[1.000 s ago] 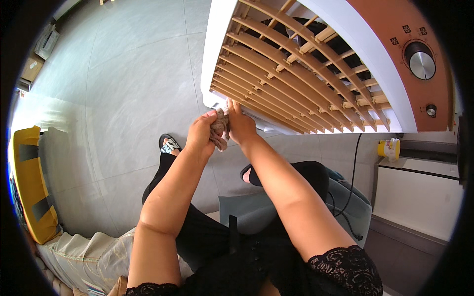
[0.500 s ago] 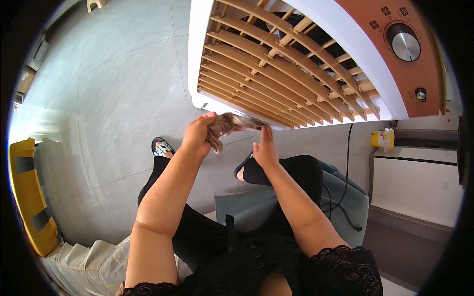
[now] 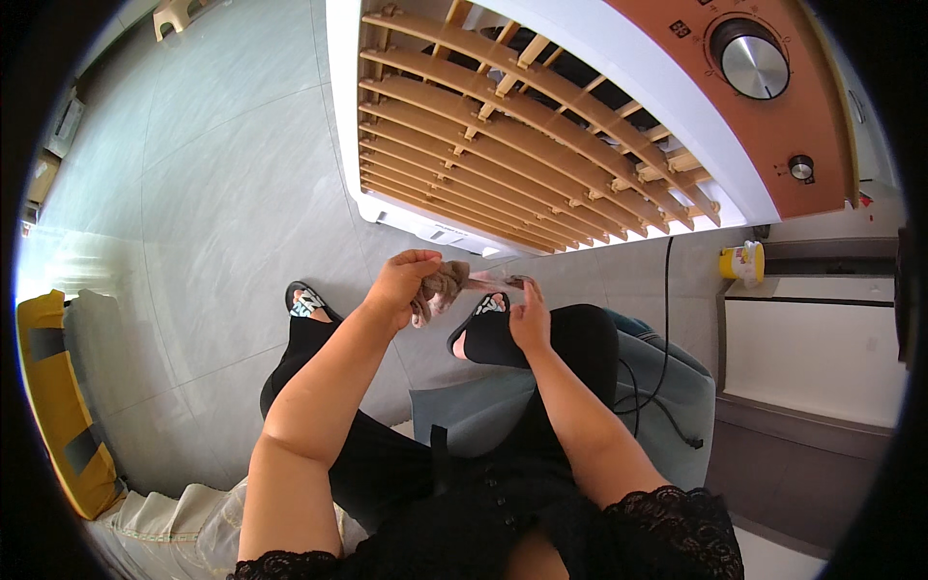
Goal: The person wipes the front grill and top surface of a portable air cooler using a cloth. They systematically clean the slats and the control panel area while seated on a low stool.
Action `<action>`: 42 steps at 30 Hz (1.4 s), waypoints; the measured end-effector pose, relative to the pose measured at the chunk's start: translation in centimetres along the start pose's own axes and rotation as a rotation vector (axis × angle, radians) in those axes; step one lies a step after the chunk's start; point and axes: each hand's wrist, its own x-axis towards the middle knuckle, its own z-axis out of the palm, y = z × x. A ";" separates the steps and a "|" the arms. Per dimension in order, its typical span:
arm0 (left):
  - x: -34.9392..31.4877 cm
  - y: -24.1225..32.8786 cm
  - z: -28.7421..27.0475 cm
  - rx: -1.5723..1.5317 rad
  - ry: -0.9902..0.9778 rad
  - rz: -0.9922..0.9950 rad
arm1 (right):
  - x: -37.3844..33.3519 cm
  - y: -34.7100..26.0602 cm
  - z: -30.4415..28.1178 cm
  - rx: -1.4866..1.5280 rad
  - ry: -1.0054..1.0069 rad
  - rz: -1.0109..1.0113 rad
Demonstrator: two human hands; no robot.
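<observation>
Over my lap, my left hand point(image 3: 394, 288) is closed around a bunched brown stocking-like cloth point(image 3: 445, 282), part of which hangs below the fingers. From that bunch a thin, see-through stretch runs across to my right hand point(image 3: 529, 317). The fingertips of my right hand pinch its darker end. Both hands are apart from the appliance in front of them, and the cloth is stretched between them. Its exact kind is hard to make out.
Close ahead stands a white appliance with a tan slatted grille point(image 3: 503, 126) and a brown panel with a silver knob point(image 3: 754, 66). A black cable point(image 3: 667, 319) hangs at the right, near a yellow-and-white bucket point(image 3: 742, 263). A yellow-and-grey object point(image 3: 58, 406) lies far left.
Both hands have come slightly lower, away from the grille, with the cloth between them. The view has shifted, so the appliance sits further left and higher.
</observation>
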 end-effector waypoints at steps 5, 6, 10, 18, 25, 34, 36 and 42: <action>0.2 -0.7 -0.8 0.055 -0.019 0.017 | 5.9 -0.3 -2.6 1.743 0.232 0.983; 0.2 -0.7 -0.8 0.069 -0.034 0.010 | 7.3 0.1 -2.8 1.898 0.271 1.100; -0.9 -0.3 0.0 0.040 -0.004 0.005 | 9.1 -2.3 -3.3 2.251 0.243 1.168; -0.6 0.1 -0.6 0.038 -0.023 0.012 | 9.0 -2.1 -1.2 2.078 0.160 1.056; -0.8 0.6 -0.8 0.113 -0.031 -0.010 | 10.1 -7.9 -2.0 2.067 0.298 1.106; -0.6 0.8 -1.4 -0.052 0.030 0.067 | 11.8 -8.5 0.6 2.046 0.273 1.302; -1.1 1.0 -1.5 -0.037 0.044 0.066 | 11.9 -9.5 1.8 2.171 0.099 1.084; -1.5 1.9 -2.9 -0.057 0.073 0.104 | 12.4 -11.8 3.5 2.307 -0.001 0.926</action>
